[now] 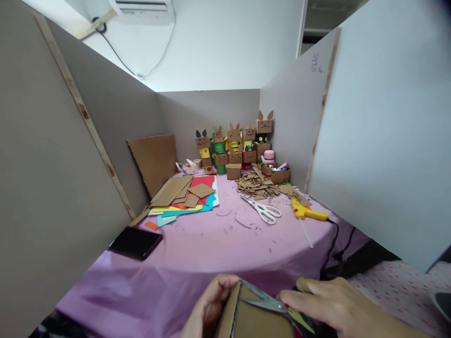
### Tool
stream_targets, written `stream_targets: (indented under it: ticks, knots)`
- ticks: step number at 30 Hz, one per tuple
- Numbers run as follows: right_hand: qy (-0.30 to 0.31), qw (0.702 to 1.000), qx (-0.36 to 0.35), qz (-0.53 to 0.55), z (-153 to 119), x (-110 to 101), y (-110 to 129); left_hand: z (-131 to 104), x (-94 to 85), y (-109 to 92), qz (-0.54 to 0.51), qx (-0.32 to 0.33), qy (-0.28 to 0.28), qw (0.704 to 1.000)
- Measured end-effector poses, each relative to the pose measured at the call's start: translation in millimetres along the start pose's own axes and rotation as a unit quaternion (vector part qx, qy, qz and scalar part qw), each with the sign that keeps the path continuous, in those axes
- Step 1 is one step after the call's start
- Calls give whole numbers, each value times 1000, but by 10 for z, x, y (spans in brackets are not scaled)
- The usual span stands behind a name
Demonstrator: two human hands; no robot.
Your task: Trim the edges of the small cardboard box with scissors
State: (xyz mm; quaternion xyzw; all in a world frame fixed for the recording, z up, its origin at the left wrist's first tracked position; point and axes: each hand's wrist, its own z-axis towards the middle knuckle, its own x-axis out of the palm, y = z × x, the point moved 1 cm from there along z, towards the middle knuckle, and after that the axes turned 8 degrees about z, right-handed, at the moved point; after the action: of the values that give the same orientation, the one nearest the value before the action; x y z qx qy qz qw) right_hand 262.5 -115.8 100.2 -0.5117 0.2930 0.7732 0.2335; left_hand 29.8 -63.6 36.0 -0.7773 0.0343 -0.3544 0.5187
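At the bottom of the head view, my left hand (210, 305) grips the left side of a brown cardboard box (262, 324), which is cut off by the lower edge. My right hand (331, 303) is closed around the yellow-green handles of a pair of scissors (273, 304). The blades are parted and point left, lying at the box's upper edge near my left fingertips. One blade runs across the cardboard; whether it is biting into it I cannot tell.
A purple cloth covers the table (211, 253). On it are a phone (136, 242), coloured paper (186, 211) with cardboard pieces, white scissors (262, 209), a cardboard scrap pile (256, 184) and a corded yellow glue gun (306, 212). Cardboard animal figures (234, 136) stand behind. Partitions enclose both sides.
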Motion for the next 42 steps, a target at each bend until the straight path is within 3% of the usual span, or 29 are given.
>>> stream_targets:
  ticks: [7,16,21,24,27,31,37,42]
  knots:
    - [9,1000,-2,5,-12,-13,-3,32,-91,81,27,38,12,999]
    - [-21,999,-14,23,-49,40,-20,-23,-4,71,22,52,20,998]
    - [-35,999,-9,14,-69,32,-8,-31,-11,124,2,95,35,995]
    - [-36,999,6,3,-95,24,-31,-25,-100,126,16,59,10,998]
    - [-49,997,65,-12,-120,39,-86,-7,-258,47,44,33,-27,998]
    - [-43,994,95,15,-113,63,-126,13,-382,-88,71,-1,16,997]
    - [-26,997,59,34,-63,23,-86,-21,-248,-53,73,48,-49,995]
    - [-18,997,66,43,-88,-38,-49,-53,-157,-40,73,39,-61,995]
